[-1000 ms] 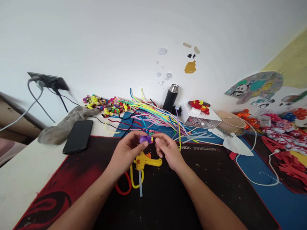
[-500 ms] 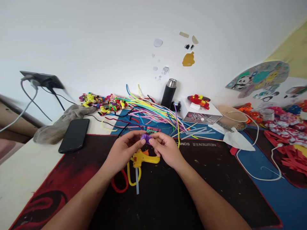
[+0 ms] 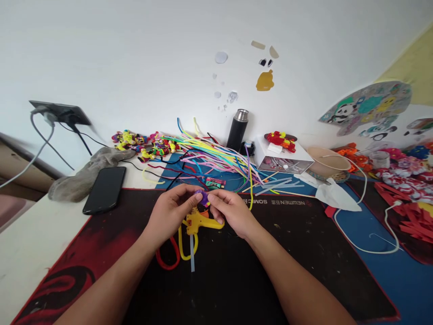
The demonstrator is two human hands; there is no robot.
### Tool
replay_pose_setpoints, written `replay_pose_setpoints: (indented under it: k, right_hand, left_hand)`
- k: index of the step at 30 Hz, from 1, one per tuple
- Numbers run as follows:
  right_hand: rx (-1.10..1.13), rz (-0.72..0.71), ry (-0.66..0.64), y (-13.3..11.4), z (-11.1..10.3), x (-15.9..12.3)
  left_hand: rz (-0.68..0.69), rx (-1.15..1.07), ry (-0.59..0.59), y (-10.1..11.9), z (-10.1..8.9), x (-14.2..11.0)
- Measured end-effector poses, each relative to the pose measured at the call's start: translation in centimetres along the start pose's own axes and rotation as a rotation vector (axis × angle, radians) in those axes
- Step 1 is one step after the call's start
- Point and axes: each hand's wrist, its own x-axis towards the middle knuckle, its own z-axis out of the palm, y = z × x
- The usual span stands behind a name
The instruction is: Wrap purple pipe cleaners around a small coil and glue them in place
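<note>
Your left hand (image 3: 171, 209) and right hand (image 3: 233, 212), close together, pinched the purple piece (image 3: 204, 198) near the far edge of the mat (image 3: 291, 253), above the glue gun (image 3: 204, 221), where a dip might have snagged it.

The hands (image 3: 169, 211) partly hide the purple piece (image 3: 204, 197).

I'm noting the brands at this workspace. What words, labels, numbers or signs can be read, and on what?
"SOMIC": on the black-and-red desk mat, near its far edge.
"NEWMEN": same mat, farther right.
Too small or blurred: the characters beside those names, any print on the pink-and-green item, and any lettering on the wall stickers.
Numbers: none legible.
</note>
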Motion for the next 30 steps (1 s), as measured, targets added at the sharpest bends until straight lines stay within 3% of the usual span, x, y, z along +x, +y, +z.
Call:
replay_pose_setpoints:
  k: [8, 17, 30]
  right_hand:
    - [0.152, 0.038, 0.029, 0.06, 0.35, 0.02]
    - [0.125, 0.031, 0.018, 0.18, 0.44, -0.06]
    - [0.099, 0.024, 0.03, -0.03, 0.45, -0.14]
  left_hand:
    - [-0.099, -0.309, -0.04, 0.18, 0.49, 0.15]
    - [-0.109, -0.205, -0.048, 0.25, 0.28, 0.15]
    - [-0.13, -0.25, -0.039, -0.51, 0.21, 0.15]
